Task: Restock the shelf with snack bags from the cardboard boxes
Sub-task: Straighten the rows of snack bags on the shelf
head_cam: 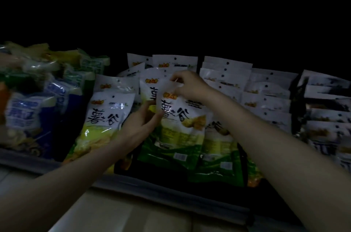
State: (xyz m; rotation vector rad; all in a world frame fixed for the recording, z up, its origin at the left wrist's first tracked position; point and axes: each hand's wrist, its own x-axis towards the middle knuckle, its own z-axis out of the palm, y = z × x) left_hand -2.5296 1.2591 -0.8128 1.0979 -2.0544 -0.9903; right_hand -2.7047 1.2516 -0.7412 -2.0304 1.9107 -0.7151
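A white and green snack bag (180,123) with large black characters stands at the middle of the dim shelf (171,191). My right hand (190,84) pinches its top edge from above. My left hand (141,123) grips its left side, with the thumb on the bag's front. A matching yellow-bottomed bag (103,119) leans just to the left. More of the same bags (167,64) stand in rows behind. No cardboard box can be made out.
Blue and white packets (38,102) are piled at the left of the shelf. Rows of white bags (266,94) and dark-printed bags (326,110) fill the right. A pale floor (117,214) lies below the shelf's front rail. Everything above is dark.
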